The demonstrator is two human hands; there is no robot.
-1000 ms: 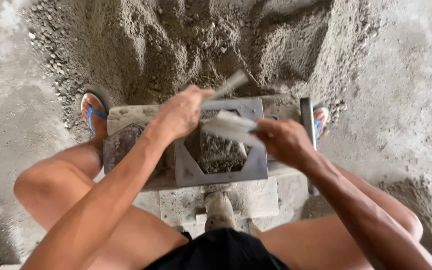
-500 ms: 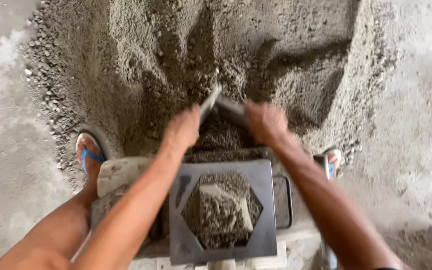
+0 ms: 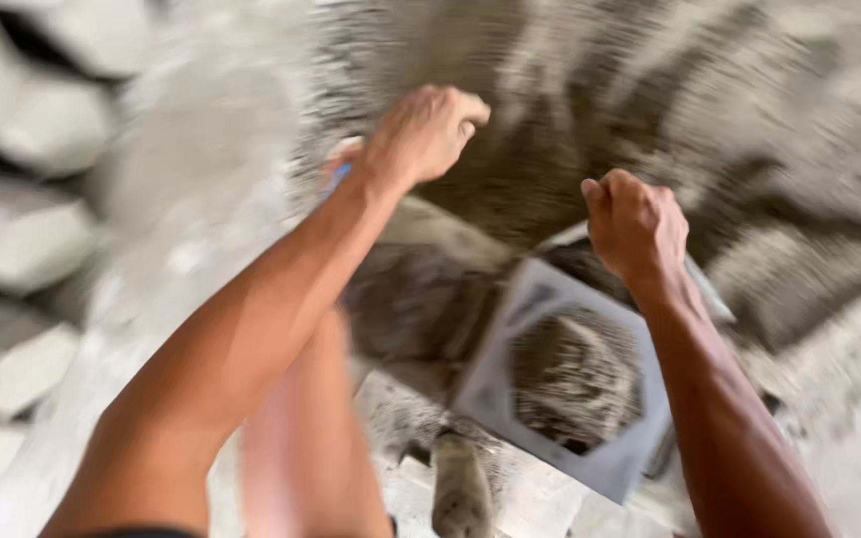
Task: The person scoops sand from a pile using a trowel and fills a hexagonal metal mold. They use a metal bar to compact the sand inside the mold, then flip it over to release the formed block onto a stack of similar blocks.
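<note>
From my remote seat I see my left hand [image 3: 426, 130] and right hand [image 3: 638, 224], which were scooping with a tool, now raised and clenched, contents hidden by blur, the filled grey mould [image 3: 570, 384] sitting just below them.

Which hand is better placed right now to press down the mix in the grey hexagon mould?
Probably the right hand: its fist hangs just above the mould, by the far edge. The left hand is fisted further off, over the sand pile. Blur hides any grip.
</note>
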